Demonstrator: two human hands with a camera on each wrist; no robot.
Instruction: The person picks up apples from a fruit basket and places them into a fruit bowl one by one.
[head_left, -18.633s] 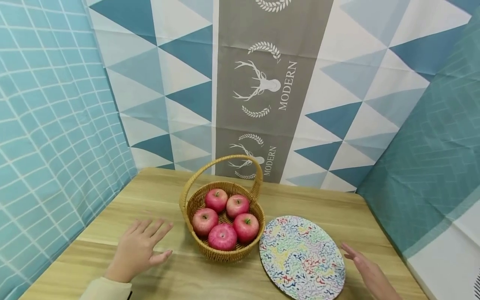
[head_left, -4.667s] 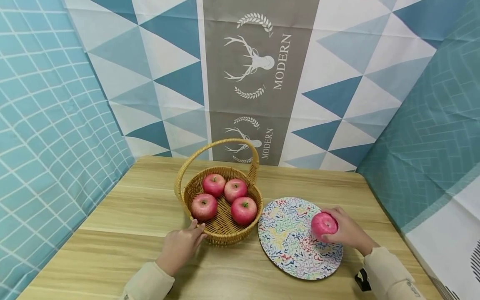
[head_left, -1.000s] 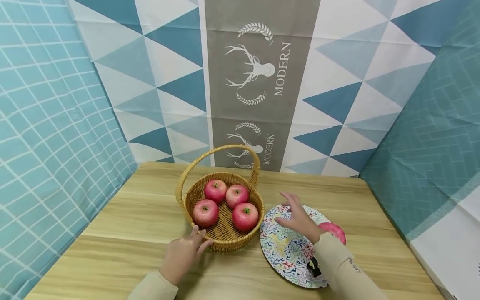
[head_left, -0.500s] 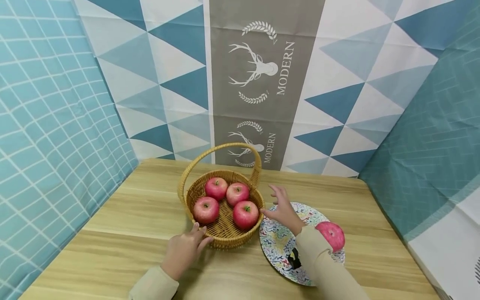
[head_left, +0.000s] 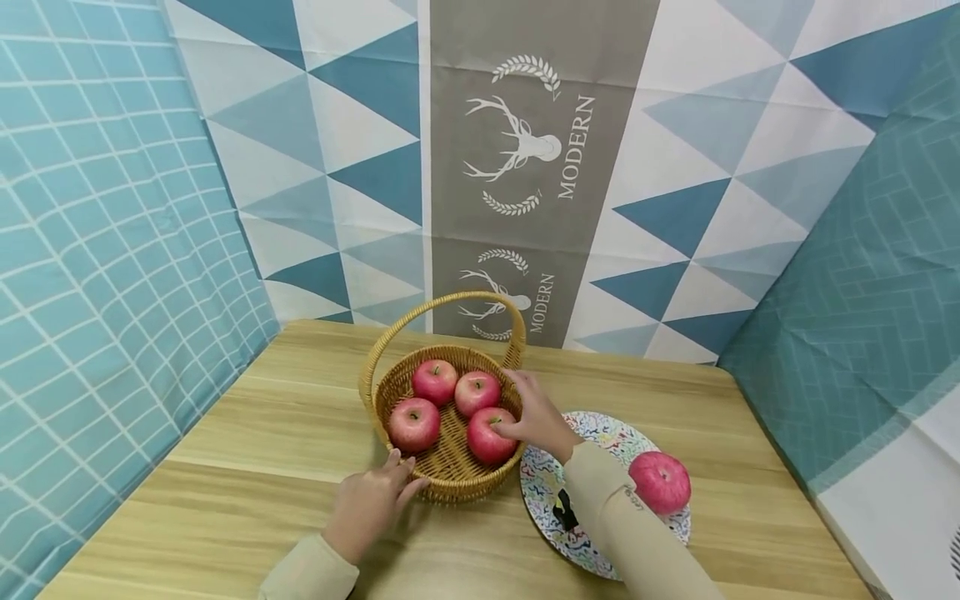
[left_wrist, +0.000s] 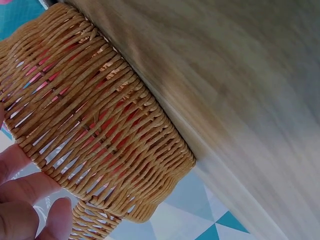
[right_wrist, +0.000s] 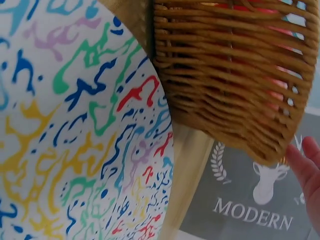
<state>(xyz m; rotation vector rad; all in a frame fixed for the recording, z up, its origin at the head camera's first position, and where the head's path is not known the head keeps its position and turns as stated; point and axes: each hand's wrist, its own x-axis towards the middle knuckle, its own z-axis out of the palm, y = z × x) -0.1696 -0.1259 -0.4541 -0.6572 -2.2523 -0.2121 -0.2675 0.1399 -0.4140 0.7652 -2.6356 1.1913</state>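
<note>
A wicker basket (head_left: 450, 482) with an arched handle stands mid-table and contains several red apples (head_left: 415, 424). My left hand (head_left: 367, 507) holds the front rim; in the left wrist view its fingers (left_wrist: 30, 187) lie at the rim. Over the basket's right side is my right hand (head_left: 542, 421), fingers spread, its thumb above the front-right apple (head_left: 489, 442), partly hiding it. Whether it touches that apple is unclear. Another apple (head_left: 660, 483) sits on the round patterned board (head_left: 540, 483), beside my right sleeve.
The wooden table (head_left: 247, 433) extends around the basket and board. A patterned cloth (head_left: 375, 208) hangs behind it, with blue tiled cloth (head_left: 97, 250) at left. A white box-like thing (head_left: 900, 500) stands along the right edge.
My right hand has moved left from above the board to the apple at the basket's right side. My left hand stays on the rim. Earlier, the right hand brought one apple to the board.
</note>
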